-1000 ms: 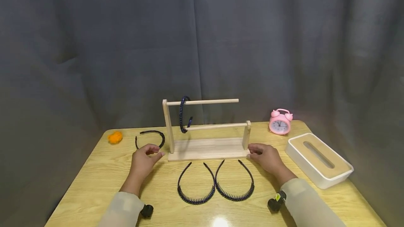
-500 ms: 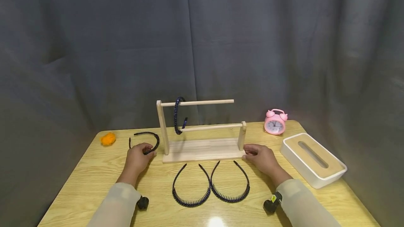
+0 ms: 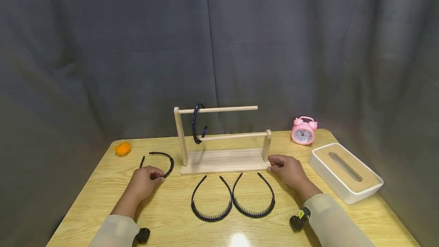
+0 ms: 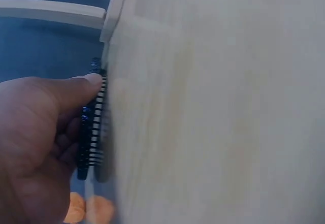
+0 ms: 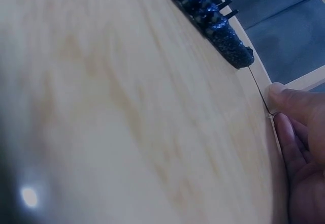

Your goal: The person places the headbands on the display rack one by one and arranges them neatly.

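My left hand (image 3: 144,181) pinches the toothed band of a dark headband (image 3: 169,167) at the left of the table. In the left wrist view, the thumb lies across that headband (image 4: 90,132), near its teeth. At the other side, my right hand (image 3: 288,171) holds the right end of a pale wooden rack (image 3: 224,160), thumb and fingers at the corner of its base. One headband (image 3: 194,123) hangs on the rack's upper bar near the left post. Two more, a left headband (image 3: 212,217) and a right headband (image 3: 254,214), lie side by side in front of the base.
An orange fluffy ball (image 3: 122,148) sits at the back left of the table (image 3: 178,224). Back right stands a pink alarm clock (image 3: 303,132). A white tissue box (image 3: 346,172) with a wood-coloured lid lies beyond my right hand. A dark curtain (image 3: 144,48) hangs behind.
My left hand has reached the left headband, taken hold of it and drawn it slightly toward me and to the left. The right hand stays at the rack's base.
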{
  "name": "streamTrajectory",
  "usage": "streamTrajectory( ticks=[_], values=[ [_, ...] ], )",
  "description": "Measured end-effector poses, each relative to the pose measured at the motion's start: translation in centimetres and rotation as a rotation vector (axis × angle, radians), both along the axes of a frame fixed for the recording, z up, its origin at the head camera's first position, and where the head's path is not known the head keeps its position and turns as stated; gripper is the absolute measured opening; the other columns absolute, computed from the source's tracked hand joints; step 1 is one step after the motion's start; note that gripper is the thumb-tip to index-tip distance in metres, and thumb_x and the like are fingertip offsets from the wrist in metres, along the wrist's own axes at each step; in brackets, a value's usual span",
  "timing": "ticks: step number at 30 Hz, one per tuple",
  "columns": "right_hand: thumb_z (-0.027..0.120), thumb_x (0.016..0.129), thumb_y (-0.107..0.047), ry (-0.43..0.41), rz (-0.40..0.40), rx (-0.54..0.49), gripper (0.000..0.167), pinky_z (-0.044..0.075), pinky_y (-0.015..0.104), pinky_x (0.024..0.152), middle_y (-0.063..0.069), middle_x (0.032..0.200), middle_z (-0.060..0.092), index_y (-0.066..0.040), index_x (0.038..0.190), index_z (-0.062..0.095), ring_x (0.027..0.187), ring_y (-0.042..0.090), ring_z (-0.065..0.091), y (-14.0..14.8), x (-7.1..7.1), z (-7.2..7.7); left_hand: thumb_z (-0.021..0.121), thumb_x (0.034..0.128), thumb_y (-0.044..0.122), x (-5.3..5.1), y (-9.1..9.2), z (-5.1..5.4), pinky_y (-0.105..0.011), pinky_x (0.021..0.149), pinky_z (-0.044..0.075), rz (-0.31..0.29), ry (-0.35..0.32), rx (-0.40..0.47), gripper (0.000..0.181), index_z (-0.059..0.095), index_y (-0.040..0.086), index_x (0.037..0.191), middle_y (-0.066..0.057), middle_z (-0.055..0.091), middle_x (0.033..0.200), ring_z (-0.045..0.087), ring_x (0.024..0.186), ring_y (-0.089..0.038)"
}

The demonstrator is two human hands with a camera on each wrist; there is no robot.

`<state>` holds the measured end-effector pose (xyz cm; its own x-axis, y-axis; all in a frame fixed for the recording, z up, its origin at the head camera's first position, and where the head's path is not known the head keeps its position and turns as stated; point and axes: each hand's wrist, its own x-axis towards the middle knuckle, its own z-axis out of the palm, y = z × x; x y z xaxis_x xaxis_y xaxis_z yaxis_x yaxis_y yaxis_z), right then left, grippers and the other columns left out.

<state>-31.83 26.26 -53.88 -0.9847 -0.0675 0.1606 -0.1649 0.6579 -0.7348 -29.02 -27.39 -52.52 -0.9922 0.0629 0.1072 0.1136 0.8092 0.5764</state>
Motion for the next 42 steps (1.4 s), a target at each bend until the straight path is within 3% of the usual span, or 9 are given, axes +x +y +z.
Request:
streamTrajectory(
  ticks=[7,13,18,25,30,34,42],
  values=[
    [0.087,0.096,-0.020,-0.005,0.011,0.005,0.039,0.062,0.024,0.090,0.010,0.127,0.081,-0.009,0.133,0.080,0.114,0.023,0.078,-0.1,0.0,-0.2,0.085,0.0954,0.010,4.0,-1.3,0.6,-0.030,0.079,0.057,-0.073,-0.077,0.009,0.011,0.083,0.021,0.094,0.008,0.074,0.095,0.066,0.089,-0.010],
    [0.086,0.097,-0.020,0.002,0.003,0.013,0.039,0.062,0.031,0.096,0.010,0.128,0.081,-0.009,0.133,0.079,0.116,0.025,0.078,0.0,0.1,0.1,0.088,0.0913,0.010,6.6,-1.8,1.3,-0.024,0.074,0.057,-0.243,-0.139,0.061,0.013,0.082,0.021,0.091,0.008,0.073,0.093,0.063,0.085,-0.006],
    [0.085,0.098,-0.020,-0.005,0.005,0.018,0.040,0.061,0.037,0.099,0.010,0.130,0.080,-0.008,0.135,0.078,0.118,0.026,0.077,0.0,0.0,0.2,0.090,0.0903,0.012,8.1,-1.3,1.5,-0.024,0.078,0.057,-0.356,-0.149,0.085,0.014,0.082,0.024,0.089,0.013,0.074,0.094,0.063,0.087,-0.001],
    [0.085,0.098,-0.021,-0.005,0.003,0.024,0.040,0.062,0.046,0.103,0.010,0.129,0.081,-0.009,0.136,0.078,0.118,0.026,0.078,0.1,0.0,0.0,0.089,0.0911,0.012,9.2,0.2,1.5,-0.025,0.079,0.059,-0.497,-0.158,0.136,0.015,0.084,0.027,0.091,0.014,0.074,0.094,0.066,0.089,-0.001],
    [0.084,0.098,-0.021,-0.013,-0.005,0.023,0.039,0.062,0.041,0.101,0.009,0.129,0.081,-0.009,0.136,0.078,0.118,0.026,0.078,0.1,-0.1,-0.2,0.089,0.0910,0.012,9.4,1.4,1.6,-0.025,0.078,0.059,-0.582,-0.125,0.135,0.015,0.084,0.026,0.091,0.014,0.074,0.092,0.065,0.089,0.000],
    [0.084,0.099,-0.019,-0.015,-0.007,0.020,0.039,0.062,0.040,0.101,0.010,0.129,0.081,-0.008,0.136,0.078,0.118,0.026,0.078,0.1,-0.1,-0.1,0.090,0.0902,0.011,9.4,2.0,1.7,-0.025,0.079,0.059,-0.605,-0.097,0.107,0.017,0.084,0.027,0.091,0.016,0.073,0.092,0.064,0.090,0.001],
    [0.085,0.098,-0.021,-0.027,-0.006,0.010,0.040,0.062,0.047,0.103,0.010,0.129,0.081,-0.008,0.136,0.078,0.119,0.027,0.077,0.0,-0.1,0.0,0.090,0.0896,0.012,9.4,2.5,2.0,-0.026,0.081,0.059,-0.597,-0.110,0.090,0.018,0.084,0.028,0.090,0.018,0.073,0.091,0.063,0.091,0.001]
  ],
)
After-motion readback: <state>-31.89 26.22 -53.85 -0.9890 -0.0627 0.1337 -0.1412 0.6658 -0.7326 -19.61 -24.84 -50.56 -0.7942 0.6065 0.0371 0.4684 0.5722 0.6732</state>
